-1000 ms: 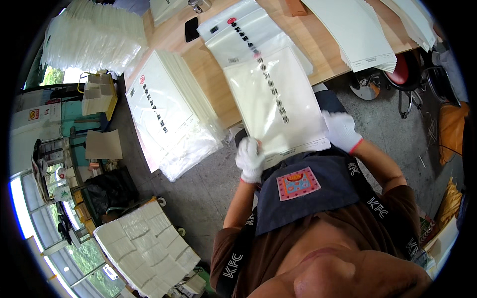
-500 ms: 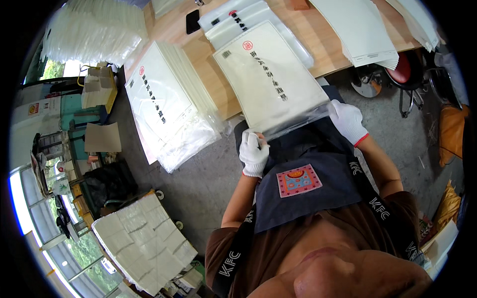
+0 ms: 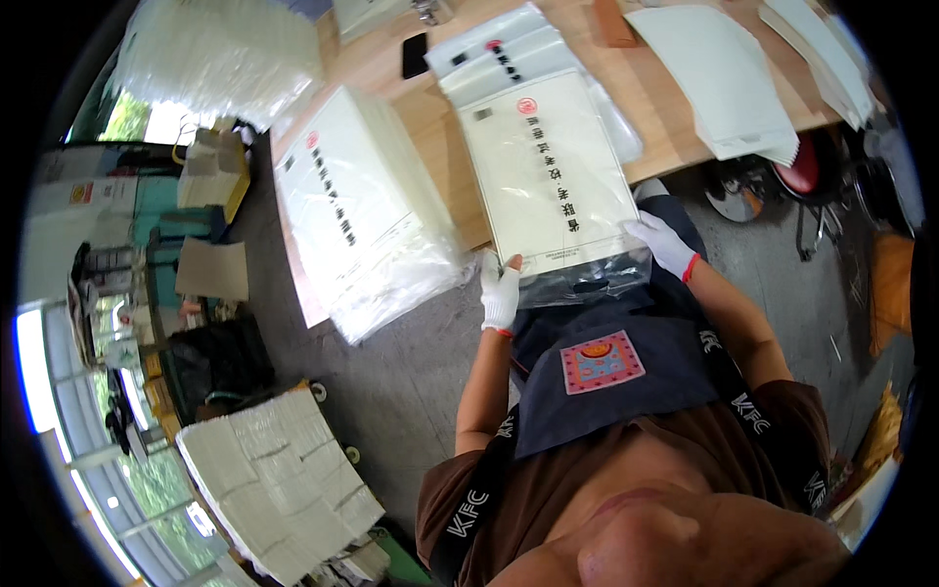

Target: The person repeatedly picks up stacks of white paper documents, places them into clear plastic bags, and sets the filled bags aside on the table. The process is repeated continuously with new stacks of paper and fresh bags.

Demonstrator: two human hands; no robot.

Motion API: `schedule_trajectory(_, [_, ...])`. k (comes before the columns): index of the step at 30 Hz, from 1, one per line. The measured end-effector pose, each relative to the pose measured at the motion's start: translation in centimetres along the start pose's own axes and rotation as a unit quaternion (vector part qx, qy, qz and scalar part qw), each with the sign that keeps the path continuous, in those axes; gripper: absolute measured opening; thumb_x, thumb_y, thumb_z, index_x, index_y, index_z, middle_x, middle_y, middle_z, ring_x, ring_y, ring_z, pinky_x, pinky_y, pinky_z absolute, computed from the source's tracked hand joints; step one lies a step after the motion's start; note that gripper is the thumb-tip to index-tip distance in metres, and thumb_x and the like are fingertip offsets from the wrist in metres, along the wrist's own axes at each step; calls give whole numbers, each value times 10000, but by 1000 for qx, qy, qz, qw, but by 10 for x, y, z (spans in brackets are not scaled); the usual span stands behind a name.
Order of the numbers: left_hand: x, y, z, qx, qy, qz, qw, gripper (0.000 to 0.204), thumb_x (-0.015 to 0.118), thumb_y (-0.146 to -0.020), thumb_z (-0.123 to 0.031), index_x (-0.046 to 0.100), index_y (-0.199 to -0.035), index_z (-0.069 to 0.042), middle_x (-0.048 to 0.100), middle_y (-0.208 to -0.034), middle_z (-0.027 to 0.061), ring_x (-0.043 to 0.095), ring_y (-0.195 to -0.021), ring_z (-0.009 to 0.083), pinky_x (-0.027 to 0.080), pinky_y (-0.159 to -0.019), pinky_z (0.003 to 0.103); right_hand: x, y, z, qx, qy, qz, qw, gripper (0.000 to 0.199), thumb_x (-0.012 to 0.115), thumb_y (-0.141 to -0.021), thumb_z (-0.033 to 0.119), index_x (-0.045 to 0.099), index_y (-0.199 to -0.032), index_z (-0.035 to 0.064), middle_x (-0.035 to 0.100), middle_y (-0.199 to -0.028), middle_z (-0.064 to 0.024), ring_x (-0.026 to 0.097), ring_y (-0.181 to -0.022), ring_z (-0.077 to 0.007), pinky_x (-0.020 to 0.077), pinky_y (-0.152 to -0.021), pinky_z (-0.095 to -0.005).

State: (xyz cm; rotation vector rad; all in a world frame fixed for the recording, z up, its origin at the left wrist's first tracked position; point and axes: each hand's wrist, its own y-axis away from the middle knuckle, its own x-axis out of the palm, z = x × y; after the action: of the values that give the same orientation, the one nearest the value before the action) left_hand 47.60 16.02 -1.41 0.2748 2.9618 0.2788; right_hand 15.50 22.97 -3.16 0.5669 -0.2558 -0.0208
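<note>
A clear plastic bag (image 3: 533,186) with cream paper inside and a red round mark near its far end lies across the table's front edge. My left hand (image 3: 501,297), in a white glove, grips its near left corner, the thumb on top. My right hand (image 3: 665,245), also gloved, holds the near right edge; its fingertips are partly hidden. The bag's near end is see-through plastic with a cut-out handle hole, over my lap. Beneath its far end lie flat printed clear bags (image 3: 611,112). Left of it stands a tall stack of filled bags (image 3: 342,196).
A black phone (image 3: 415,57) lies on the wooden table (image 3: 445,147). Fanned white sheets (image 3: 714,78) reach the front edge at right, near a red stool (image 3: 808,168). Plastic-wrapped bundles (image 3: 210,59) stand far left. A wrapped white stack (image 3: 284,474) sits low on the left.
The filled bag has straightened and come nearer me, showing its handle end. My left thumb now lies on its corner. My right hand has moved in and down along its right edge.
</note>
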Motion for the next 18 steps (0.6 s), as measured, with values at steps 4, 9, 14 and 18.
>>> schedule_trajectory(4, [-36,28,-141,33,-80,-60,994,465,552,-878,-7,411,-1319,44,485,-1260,170,458,-1085,221,409,-901,315,77,-16,36,-16,-81,60,995,358,569,-937,281,553,-1226,70,547,-785,48,470,-600,-49,409,-516,-197])
schedule_trajectory(9, [-133,23,-195,126,-64,-230,963,450,544,-916,-66,456,-1356,-31,587,-734,17,514,-544,42,388,-434,198,182,-101,104,-154,64,128,978,497,621,-862,471,613,-1039,6,592,-834,3,514,-682,-78,450,-579,-263])
schedule_trajectory(14, [-248,-23,-137,-71,-583,-234,775,442,439,-975,-221,431,-1351,11,591,-1198,159,594,-1043,275,460,-893,386,272,-108,161,-155,325,124,925,504,612,-820,523,608,-865,21,647,-678,-84,635,-601,-174,475,-602,-318])
schedule_trajectory(18, [-243,-19,-50,54,-93,-428,897,513,342,-1002,-325,328,-1442,-63,347,-1474,157,394,-1311,280,296,-1092,356,252,-67,135,-120,324,188,919,452,619,-828,487,616,-842,36,656,-666,-64,591,-533,-148,459,-531,-302])
